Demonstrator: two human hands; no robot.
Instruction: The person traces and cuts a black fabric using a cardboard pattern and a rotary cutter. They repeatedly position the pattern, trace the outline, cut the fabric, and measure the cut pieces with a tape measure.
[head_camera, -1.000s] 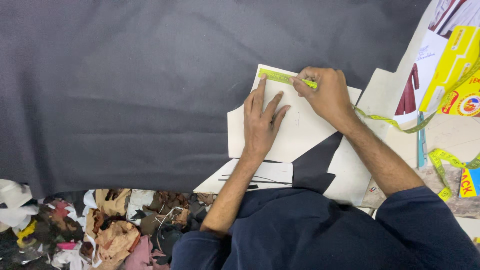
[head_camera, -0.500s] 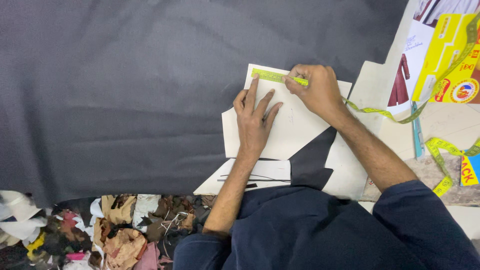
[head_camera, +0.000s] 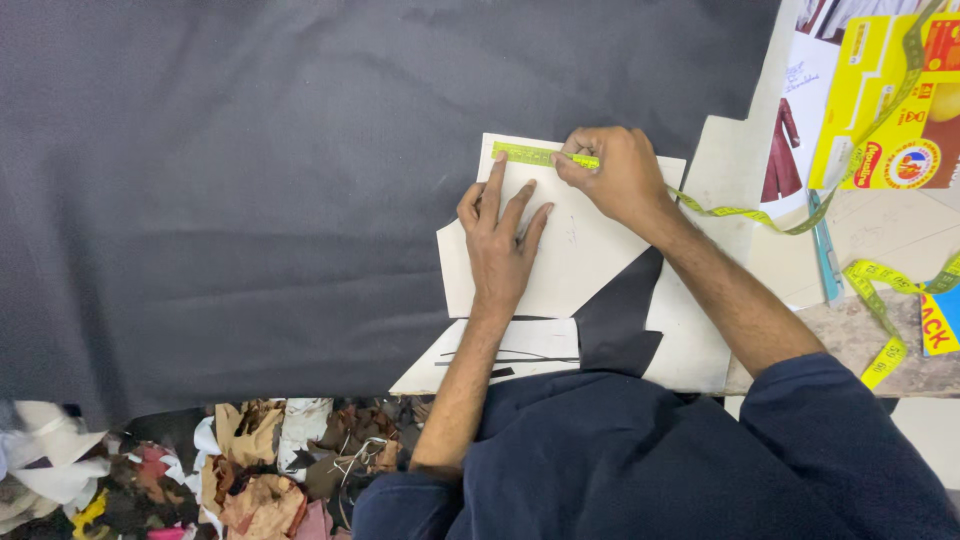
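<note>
Pattern piece: a flat off-white card pattern piece (head_camera: 590, 250) with angled corners lies on the dark charcoal cloth (head_camera: 250, 170) that covers most of the surface, just ahead of the person's chest.
Scraps: nearest the camera, below the cloth's edge, a heap of brown, white and pink fabric scraps (head_camera: 250, 470) lies on the floor.
Lower pieces: a smaller white card strip (head_camera: 500, 355) and a black cloth wedge (head_camera: 620, 320) sit between the body and the pattern piece, the wedge overlapping its lower right corner.
Left hand: the left hand (head_camera: 500, 240) presses flat on the card, fingers spread and open, the index finger reaching to the tape's near edge.
Right hand: the right hand (head_camera: 615, 175) has its fingers closed, pinching the yellow-green measuring tape (head_camera: 540, 155) down at the card's top edge.
Key relation: the tape's long axis runs left to right along the card's far edge, just beyond the left fingertips; the right hand is the one on it.
Tape tail: the rest trails right, off the card, over a pale board (head_camera: 730, 160) and yellow printed packets (head_camera: 880, 100).
Change: compared with half a second ago, both hands hold much the same pose; the view has shifted slightly.
</note>
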